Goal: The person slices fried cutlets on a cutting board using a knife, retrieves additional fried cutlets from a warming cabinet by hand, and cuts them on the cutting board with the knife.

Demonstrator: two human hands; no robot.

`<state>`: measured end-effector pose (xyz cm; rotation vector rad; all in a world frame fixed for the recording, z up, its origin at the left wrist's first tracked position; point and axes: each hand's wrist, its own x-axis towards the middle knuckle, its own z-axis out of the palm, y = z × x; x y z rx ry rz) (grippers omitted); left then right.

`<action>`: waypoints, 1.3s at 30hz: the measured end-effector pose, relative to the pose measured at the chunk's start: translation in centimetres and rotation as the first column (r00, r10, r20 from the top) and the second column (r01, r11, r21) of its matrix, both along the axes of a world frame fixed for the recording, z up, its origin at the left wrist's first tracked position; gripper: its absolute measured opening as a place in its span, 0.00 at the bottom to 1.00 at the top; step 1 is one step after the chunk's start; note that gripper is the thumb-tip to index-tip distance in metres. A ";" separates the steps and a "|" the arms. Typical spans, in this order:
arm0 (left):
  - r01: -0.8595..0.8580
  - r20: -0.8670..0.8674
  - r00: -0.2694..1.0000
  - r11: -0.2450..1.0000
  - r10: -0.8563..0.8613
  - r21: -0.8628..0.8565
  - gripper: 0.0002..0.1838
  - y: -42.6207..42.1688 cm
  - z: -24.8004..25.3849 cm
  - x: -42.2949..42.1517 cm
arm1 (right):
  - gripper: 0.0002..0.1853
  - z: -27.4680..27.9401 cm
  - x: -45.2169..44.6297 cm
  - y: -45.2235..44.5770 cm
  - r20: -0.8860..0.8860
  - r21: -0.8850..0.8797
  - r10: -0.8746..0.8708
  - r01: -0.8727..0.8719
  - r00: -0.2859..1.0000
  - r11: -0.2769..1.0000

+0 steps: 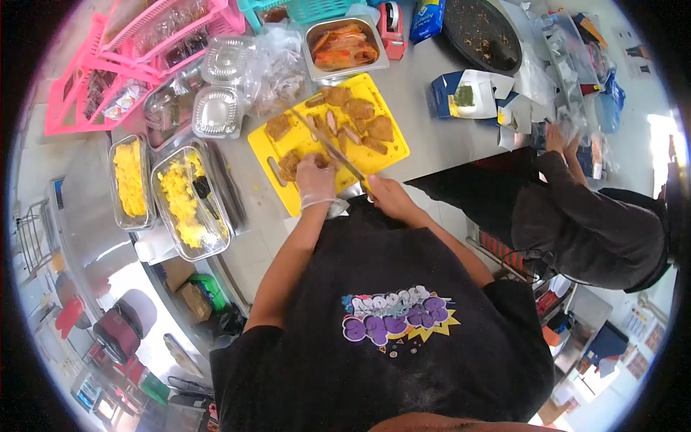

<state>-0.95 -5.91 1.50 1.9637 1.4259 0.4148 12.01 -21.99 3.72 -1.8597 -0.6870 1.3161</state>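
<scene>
My left hand [315, 180], in a clear plastic glove, presses on a piece of browned, breaded meat [289, 165] at the near left of the yellow cutting board [392, 122]. My right hand [389, 196] is bare and wrapped round the handle of a long knife [332, 148]. The blade slants up and left across the board, its tip near the middle pieces. Cut strips of meat [344, 137] and several whole browned pieces [380, 128] lie beyond and to the right of the blade. The fingertips of my left hand are partly hidden.
Behind the board stands a metal tray [383, 54] of orange-red food. Two clear containers [153, 189] of yellow food sit at left, near plastic boxes [218, 111] and pink baskets [61, 108]. Rightward are a blue-and-white box [445, 97], a dark round pan [481, 36] and another person [576, 223].
</scene>
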 end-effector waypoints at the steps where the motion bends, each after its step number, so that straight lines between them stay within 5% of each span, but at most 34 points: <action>1: 0.042 -0.028 0.999 0.996 -0.045 -0.075 0.14 -0.1 0.9 0.0 | 0.32 0.1 0.0 -1.3 -0.065 -0.049 -0.052 0.049 0.997 0.998; 4: 0.070 0.145 0.988 0.993 -0.055 -0.098 0.13 -0.6 1.6 -0.2 | 0.32 -0.2 0.0 -4.7 -0.071 -0.074 -0.143 0.138 0.987 0.988; 5: 0.043 0.337 0.941 0.972 0.039 -0.232 0.14 -0.4 2.1 -0.3 | 0.32 0.5 0.0 -5.2 -0.048 -0.058 -0.178 0.175 0.983 0.983; 7: 0.081 0.616 0.736 0.866 0.283 -0.494 0.16 0.0 3.2 -0.8 | 0.31 1.0 0.4 -6.3 -0.045 -0.056 -0.226 0.223 0.973 0.973; 11: 0.428 0.852 0.158 0.743 0.499 -0.515 0.25 -0.7 6.6 -2.6 | 0.30 0.6 -0.2 -7.3 -0.121 -0.074 -0.452 0.446 0.884 0.892; 18: 0.464 0.954 0.227 0.840 0.195 -0.282 0.31 -2.2 13.7 -3.3 | 0.30 -0.7 0.0 -8.0 -0.165 -0.036 -0.481 0.482 0.861 0.875; 39: 0.452 0.912 0.211 0.792 0.351 -0.410 0.25 -1.8 15.6 -1.9 | 0.28 1.7 0.8 -7.1 -0.183 -0.039 -0.479 0.481 0.858 0.876</action>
